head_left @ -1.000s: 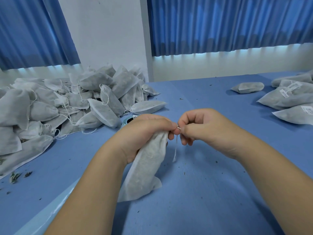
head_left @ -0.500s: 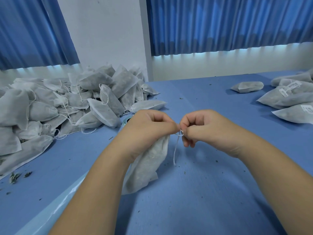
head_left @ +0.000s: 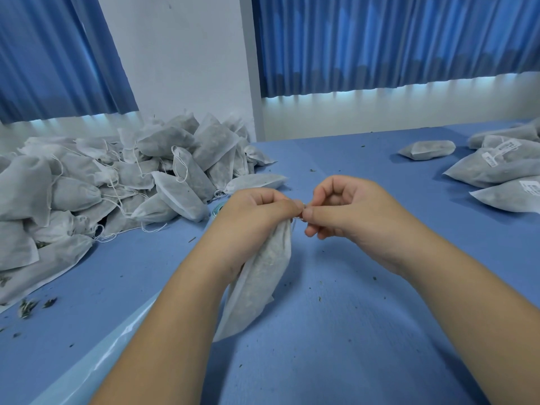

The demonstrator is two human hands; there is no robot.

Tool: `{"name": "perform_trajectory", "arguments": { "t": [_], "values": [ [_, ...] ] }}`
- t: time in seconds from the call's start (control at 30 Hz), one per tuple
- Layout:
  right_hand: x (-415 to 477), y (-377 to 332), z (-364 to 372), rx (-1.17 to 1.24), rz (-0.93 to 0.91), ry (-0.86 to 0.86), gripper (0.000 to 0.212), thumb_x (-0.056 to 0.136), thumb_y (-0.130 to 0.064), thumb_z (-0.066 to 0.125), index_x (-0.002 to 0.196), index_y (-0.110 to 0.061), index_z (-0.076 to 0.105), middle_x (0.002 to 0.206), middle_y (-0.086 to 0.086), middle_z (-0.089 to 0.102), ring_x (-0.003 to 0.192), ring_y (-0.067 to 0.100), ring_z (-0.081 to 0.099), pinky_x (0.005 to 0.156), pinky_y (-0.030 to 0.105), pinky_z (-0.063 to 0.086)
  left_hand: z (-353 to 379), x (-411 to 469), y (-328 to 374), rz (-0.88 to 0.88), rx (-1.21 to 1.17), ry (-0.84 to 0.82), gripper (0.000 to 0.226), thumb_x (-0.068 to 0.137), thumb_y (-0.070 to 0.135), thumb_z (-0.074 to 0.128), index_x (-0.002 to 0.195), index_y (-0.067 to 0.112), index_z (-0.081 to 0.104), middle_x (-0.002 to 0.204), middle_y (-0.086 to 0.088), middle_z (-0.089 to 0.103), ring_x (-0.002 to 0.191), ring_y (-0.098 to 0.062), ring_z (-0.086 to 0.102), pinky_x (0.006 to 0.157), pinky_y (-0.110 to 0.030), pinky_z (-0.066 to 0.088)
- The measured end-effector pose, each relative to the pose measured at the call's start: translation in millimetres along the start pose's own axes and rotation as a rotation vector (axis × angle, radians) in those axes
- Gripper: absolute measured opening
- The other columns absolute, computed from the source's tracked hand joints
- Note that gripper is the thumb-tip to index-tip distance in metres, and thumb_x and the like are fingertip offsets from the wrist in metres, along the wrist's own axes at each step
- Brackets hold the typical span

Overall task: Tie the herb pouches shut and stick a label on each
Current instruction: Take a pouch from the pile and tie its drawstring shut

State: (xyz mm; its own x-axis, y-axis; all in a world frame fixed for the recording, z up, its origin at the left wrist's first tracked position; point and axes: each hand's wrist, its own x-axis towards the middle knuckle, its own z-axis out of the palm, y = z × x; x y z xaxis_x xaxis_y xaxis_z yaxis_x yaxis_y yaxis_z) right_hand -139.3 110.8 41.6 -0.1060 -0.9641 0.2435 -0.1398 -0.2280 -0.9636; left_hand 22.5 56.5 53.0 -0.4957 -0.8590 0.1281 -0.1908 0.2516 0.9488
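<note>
A white fabric herb pouch point(head_left: 257, 285) hangs above the blue table, its bottom end near the surface. My left hand point(head_left: 248, 226) grips the pouch's gathered neck, thumb and fingers curled round it. My right hand point(head_left: 347, 211) is just to the right, thumb and forefinger pinching the thin white drawstring point(head_left: 298, 219) at the neck. The two hands nearly touch at the fingertips. Most of the string is hidden between the fingers.
A large heap of unlabelled pouches point(head_left: 111, 188) with loose strings fills the table's left side. Labelled pouches point(head_left: 496, 171) lie at the right edge, one single pouch point(head_left: 428, 149) behind them. A clear plastic sheet point(head_left: 96, 363) lies front left. Herb crumbs dot the blue table point(head_left: 350, 331).
The loose string end that hung below the neck has been drawn up and now barely shows. The pouch has shifted slightly right, and the hands stay close together.
</note>
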Motion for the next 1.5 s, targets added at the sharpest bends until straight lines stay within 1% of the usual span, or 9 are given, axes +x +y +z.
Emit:
{"name": "perform_trajectory", "arguments": {
  "t": [0.13,0.27,0.43,0.73,0.83,0.97,1.1,1.27,1.5],
  "values": [
    [1,-1,2,-0.035,-0.015,0.047,0.017,0.082,0.000,0.070,0.080,-0.011,0.058,0.064,0.004,0.066,0.059,0.014,0.065,0.056,0.022,0.050,1,1,-1,-0.001,0.012,0.027,0.026,0.068,0.043,0.071,0.070,0.017,0.073,0.079,-0.010,0.057,0.077,-0.018,0.049,0.077,-0.034,0.037],
    [0,-1,5,-0.256,-0.085,0.133,0.015,0.083,-0.002,0.068,0.081,-0.017,0.066,0.064,-0.002,0.067,0.063,0.020,0.066,0.061,0.030,0.051,3,3,-5,0.015,0.047,0.062,0.025,0.084,0.032,0.074,0.074,0.009,0.071,0.070,-0.007,0.048,0.067,-0.017,0.041,0.066,-0.032,0.032],
    [-3,-1,10,-0.412,-0.119,0.198,0.021,0.082,-0.009,0.065,0.073,-0.027,0.072,0.069,0.001,0.069,0.074,0.030,0.066,0.062,0.041,0.052,5,6,-9,0.084,0.150,0.152,0.021,0.088,0.025,0.071,0.073,0.010,0.068,0.048,0.017,0.045,0.039,0.000,0.037,0.041,-0.010,0.027],
    [-3,-4,7,-0.377,0.043,0.156,0.017,0.083,-0.012,0.064,0.070,-0.021,0.071,0.062,-0.004,0.069,0.058,0.004,0.063,0.067,0.037,0.055,10,4,-11,0.181,0.349,0.229,0.023,0.085,0.031,0.072,0.063,0.029,0.067,0.059,0.026,0.058,0.053,0.005,0.049,0.048,-0.013,0.032],
    [-3,-4,6,-0.330,0.055,0.146,0.016,0.083,-0.012,0.065,0.069,-0.019,0.071,0.063,0.001,0.070,0.062,0.012,0.064,0.073,0.042,0.057,8,4,-9,0.169,0.296,0.188,0.020,0.088,0.028,0.070,0.068,0.026,0.070,0.053,0.025,0.054,0.049,0.004,0.046,0.046,-0.011,0.031],
    [-2,-4,6,-0.281,0.018,0.144,0.016,0.082,-0.009,0.066,0.070,-0.018,0.070,0.059,-0.001,0.068,0.060,0.010,0.065,0.065,0.031,0.054,6,3,-6,0.133,0.218,0.137,0.020,0.091,0.025,0.068,0.072,0.018,0.071,0.047,0.021,0.048,0.043,0.001,0.041,0.043,-0.010,0.027],
    [-2,-4,7,-0.290,-0.058,0.153,0.016,0.080,-0.005,0.068,0.070,-0.018,0.066,0.060,-0.001,0.067,0.062,0.019,0.067,0.063,0.038,0.052,2,1,-4,0.002,0.061,0.034,0.023,0.092,0.025,0.066,0.072,0.016,0.074,0.067,0.003,0.057,0.062,-0.011,0.048,0.063,-0.024,0.037],
    [-4,-2,9,-0.357,-0.207,0.154,0.017,0.080,-0.006,0.068,0.071,-0.020,0.064,0.071,0.004,0.067,0.071,0.034,0.065,0.062,0.040,0.052,-3,0,0,-0.194,-0.235,-0.113,0.033,0.092,0.021,0.063,0.059,0.015,0.064,0.056,-0.001,0.047,0.051,-0.013,0.041,0.043,-0.020,0.033],
    [-6,-1,10,-0.543,-0.341,0.221,0.021,0.078,-0.005,0.068,0.070,-0.024,0.063,0.067,-0.013,0.064,0.061,0.002,0.060,0.059,0.014,0.045,3,1,0,-0.220,-0.335,-0.081,0.035,0.093,0.019,0.062,0.059,0.010,0.062,0.050,-0.002,0.044,0.042,-0.013,0.042,0.039,-0.016,0.037]
  ]
}}
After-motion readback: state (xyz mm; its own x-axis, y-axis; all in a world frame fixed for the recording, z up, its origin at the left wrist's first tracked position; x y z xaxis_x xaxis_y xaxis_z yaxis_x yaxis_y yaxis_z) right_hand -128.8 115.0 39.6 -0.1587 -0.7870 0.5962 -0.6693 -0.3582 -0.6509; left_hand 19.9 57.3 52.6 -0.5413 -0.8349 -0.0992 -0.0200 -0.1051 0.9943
